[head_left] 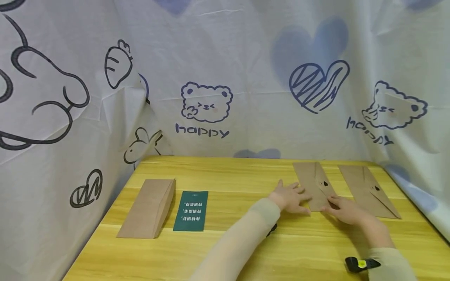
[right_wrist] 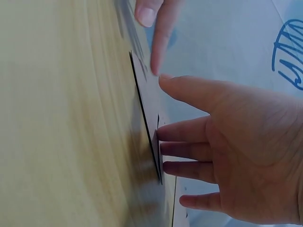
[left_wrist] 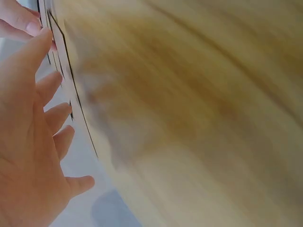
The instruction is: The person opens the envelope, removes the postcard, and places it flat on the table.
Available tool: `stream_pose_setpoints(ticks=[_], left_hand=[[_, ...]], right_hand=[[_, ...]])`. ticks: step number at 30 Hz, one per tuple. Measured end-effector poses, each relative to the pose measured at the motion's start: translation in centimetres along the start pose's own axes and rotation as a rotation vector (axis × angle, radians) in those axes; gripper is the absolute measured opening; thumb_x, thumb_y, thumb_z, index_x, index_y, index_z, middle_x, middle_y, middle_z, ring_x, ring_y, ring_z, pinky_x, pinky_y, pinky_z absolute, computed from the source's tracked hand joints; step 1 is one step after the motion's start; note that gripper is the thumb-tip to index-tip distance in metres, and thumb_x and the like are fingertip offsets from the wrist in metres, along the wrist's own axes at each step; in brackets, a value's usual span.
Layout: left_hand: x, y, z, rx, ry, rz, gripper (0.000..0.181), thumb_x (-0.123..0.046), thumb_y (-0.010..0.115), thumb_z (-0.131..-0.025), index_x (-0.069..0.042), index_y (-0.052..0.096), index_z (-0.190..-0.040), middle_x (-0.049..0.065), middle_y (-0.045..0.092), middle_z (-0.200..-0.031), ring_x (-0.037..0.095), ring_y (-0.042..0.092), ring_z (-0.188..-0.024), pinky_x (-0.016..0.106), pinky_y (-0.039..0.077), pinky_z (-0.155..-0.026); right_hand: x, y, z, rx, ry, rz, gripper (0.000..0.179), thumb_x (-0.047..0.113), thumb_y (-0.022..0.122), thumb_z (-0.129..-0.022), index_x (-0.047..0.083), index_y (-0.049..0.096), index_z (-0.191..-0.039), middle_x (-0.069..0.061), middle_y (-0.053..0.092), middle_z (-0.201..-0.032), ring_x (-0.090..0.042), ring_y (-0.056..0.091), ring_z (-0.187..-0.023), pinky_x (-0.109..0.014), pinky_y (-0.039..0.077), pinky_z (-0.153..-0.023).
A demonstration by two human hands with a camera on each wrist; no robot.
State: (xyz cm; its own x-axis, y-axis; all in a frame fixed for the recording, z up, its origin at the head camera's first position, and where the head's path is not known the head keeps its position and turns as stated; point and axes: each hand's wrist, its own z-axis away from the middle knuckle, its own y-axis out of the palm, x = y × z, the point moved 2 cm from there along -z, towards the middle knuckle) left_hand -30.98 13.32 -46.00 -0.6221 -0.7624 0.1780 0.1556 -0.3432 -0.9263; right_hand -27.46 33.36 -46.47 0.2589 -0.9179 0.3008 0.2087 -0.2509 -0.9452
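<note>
A brown paper envelope point(head_left: 311, 183) with a small dark heart mark lies flat between my two hands. My left hand point(head_left: 289, 198), its fingers spread, is at the envelope's left edge with fingertips overlapping it. From the other side, my right hand point(head_left: 348, 212) touches the lower right part of the envelope with extended fingers. The right wrist view shows those fingers point(right_wrist: 187, 151) fairly straight along the thin paper edge, thumb held apart. In the left wrist view the left palm point(left_wrist: 28, 142) faces the camera, nothing in its grasp.
To the right lies a second brown envelope point(head_left: 369, 191) with a similar heart mark. At left are another brown envelope point(head_left: 142, 208) and a dark green card point(head_left: 191, 210) with white writing. A printed white cloth point(head_left: 253, 117) hangs behind the wooden table point(head_left: 246, 183).
</note>
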Motion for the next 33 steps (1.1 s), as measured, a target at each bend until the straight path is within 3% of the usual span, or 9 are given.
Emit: stream_pose_setpoints(ticks=[9,23,33], left_hand=[[0.6,0.5,0.8,0.003,0.013,-0.012,0.061,-0.077,0.025,-0.089,-0.060,0.013,-0.146,-0.028,0.012,-0.160,0.003,0.005,-0.152,0.050,0.016,-0.123],[2.5,1.7,3.1,-0.019,0.019,0.119,0.055,-0.067,0.040,-0.093,-0.056,0.028,-0.145,-0.027,0.025,-0.157,0.010,0.012,-0.152,0.057,0.020,-0.119],[3.9,2.4,6.0,-0.065,0.025,0.164,0.052,-0.062,0.045,-0.095,-0.047,0.040,-0.144,-0.021,0.034,-0.155,0.017,0.020,-0.151,0.063,0.020,-0.117]], right_hand=[[1.8,-0.4,0.1,0.018,-0.016,0.055,0.072,0.046,0.056,-0.096,-0.015,0.050,-0.132,-0.040,0.045,-0.136,-0.057,0.045,-0.124,-0.065,0.041,-0.098],[5.0,0.5,0.1,0.051,-0.045,0.085,0.073,0.049,0.061,-0.091,-0.011,0.053,-0.131,-0.036,0.048,-0.137,-0.053,0.049,-0.122,-0.062,0.044,-0.096],[7.9,1.3,0.1,0.027,-0.127,0.112,0.069,0.049,0.063,-0.090,-0.008,0.057,-0.130,-0.029,0.055,-0.134,-0.048,0.054,-0.121,-0.058,0.046,-0.098]])
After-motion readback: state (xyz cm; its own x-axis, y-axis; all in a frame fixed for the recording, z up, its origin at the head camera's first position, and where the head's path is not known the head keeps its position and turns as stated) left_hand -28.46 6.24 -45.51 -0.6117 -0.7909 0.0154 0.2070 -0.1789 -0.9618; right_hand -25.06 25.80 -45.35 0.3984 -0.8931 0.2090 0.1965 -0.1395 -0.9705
